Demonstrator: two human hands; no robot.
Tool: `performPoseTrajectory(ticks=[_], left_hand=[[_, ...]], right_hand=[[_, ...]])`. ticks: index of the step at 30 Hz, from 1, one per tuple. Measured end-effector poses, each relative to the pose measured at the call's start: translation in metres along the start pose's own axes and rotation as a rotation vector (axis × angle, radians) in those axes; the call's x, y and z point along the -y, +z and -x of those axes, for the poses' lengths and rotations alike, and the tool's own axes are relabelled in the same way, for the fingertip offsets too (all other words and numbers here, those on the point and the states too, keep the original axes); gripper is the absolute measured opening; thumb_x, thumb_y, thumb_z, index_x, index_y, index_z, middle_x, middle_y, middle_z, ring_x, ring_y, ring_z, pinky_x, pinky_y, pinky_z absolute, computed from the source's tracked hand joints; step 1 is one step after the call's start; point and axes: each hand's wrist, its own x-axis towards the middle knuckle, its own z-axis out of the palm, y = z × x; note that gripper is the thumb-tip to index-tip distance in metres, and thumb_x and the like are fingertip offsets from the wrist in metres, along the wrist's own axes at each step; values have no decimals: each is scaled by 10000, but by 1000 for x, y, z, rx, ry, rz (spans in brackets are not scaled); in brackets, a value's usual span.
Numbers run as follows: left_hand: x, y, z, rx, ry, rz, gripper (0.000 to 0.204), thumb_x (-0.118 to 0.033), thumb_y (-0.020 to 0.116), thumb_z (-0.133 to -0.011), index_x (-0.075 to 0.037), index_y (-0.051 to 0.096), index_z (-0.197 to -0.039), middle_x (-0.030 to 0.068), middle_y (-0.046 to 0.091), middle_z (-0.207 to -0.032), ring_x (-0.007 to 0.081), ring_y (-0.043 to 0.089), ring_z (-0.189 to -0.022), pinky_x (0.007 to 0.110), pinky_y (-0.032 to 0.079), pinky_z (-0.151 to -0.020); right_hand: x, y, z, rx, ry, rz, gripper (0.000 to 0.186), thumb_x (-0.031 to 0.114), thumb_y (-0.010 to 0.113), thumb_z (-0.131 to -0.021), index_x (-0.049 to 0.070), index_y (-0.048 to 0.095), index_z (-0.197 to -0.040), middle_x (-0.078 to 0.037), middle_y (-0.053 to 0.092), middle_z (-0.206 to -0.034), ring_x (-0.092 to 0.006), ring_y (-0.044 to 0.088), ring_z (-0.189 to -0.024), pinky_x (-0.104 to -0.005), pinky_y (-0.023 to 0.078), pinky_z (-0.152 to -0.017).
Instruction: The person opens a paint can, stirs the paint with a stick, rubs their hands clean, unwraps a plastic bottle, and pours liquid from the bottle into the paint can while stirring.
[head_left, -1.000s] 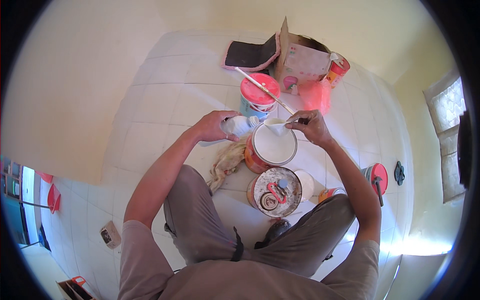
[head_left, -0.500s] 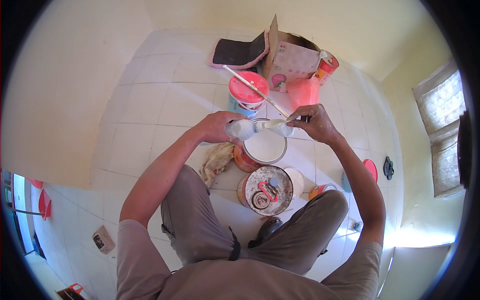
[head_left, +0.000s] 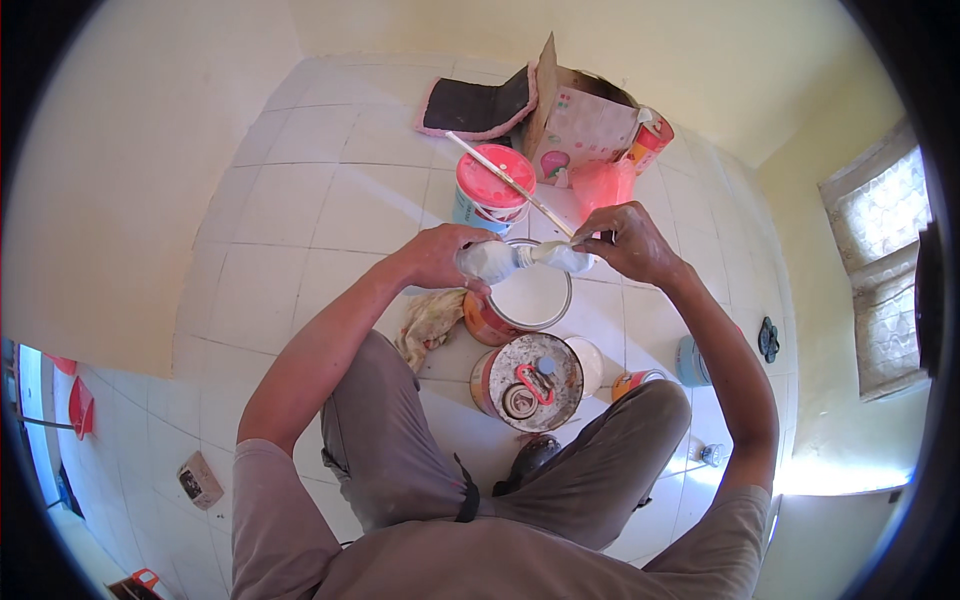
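My left hand [head_left: 447,256] grips a white plastic bottle [head_left: 486,262], tipped sideways with its neck at the rim of a small white cup [head_left: 562,258]. My right hand [head_left: 620,242] pinches the cup's edge between thumb and fingers. Both are over an open can [head_left: 530,300] full of white paint or similar liquid. A crumpled cloth [head_left: 430,325] lies left of that can. Nearer my legs stands a stained closed can [head_left: 520,360] with a red handle and a blue cap on top. Whether liquid flows from the bottle is too small to tell.
Behind are a red-lidded bucket [head_left: 478,182] with a long stick [head_left: 530,197] across it, a cardboard box [head_left: 588,130], a dark pink-edged mat [head_left: 470,105] and a pink bag [head_left: 603,180]. A white lid [head_left: 586,368] and smaller cans [head_left: 692,360] sit rightward, by the window [head_left: 880,260] side.
The bottle has moved right and turned, its neck now meeting the cup. My right hand has shifted slightly up and rightward in the picture, and the whole view has moved a little.
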Motion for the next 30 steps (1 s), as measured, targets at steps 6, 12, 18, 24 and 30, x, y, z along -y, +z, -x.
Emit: performPoseTrajectory(ticks=[6,12,18,24,30], left_hand=[[3,4,-1,-14,36,6,855,-464,916,-655,-132,623,-1386,130,686,-1309,307,654,-1197,418,502,-1035],[1,4,1,-31,42,22,826,-446,921,-679,-137,621,-1384,123,697,-1285,295,664,-1175,415,505,-1031],[-3,3,2,-30,35,85,819,-382,934,-685,-137,609,-1396,125,701,-1274,282,680,-1149,407,520,-1020],[-4,5,1,-31,60,168,806,-306,934,-708,-109,590,-1410,131,704,-1260,269,685,-1136,406,524,-1027],[-2,7,-1,-48,78,207,875,-401,933,-688,-37,584,-1403,200,702,-1241,327,687,-1139,407,509,-1027]], right_hand=[[11,-9,-6,42,-21,64,129,70,774,-781,29,800,-901,-133,756,-867,-285,702,-719,-388,550,-677],[26,-17,-12,77,-66,131,142,51,730,-768,21,797,-890,-144,751,-859,-302,707,-761,-397,553,-710],[34,-26,-17,109,-110,213,97,19,759,-802,36,789,-893,-107,745,-840,-256,705,-733,-375,549,-662],[41,-36,-26,126,-163,255,82,42,754,-796,26,784,-871,-115,748,-838,-276,705,-736,-388,547,-685],[51,-43,-35,172,-175,282,74,45,753,-785,24,780,-851,-118,749,-839,-290,705,-756,-401,541,-700]])
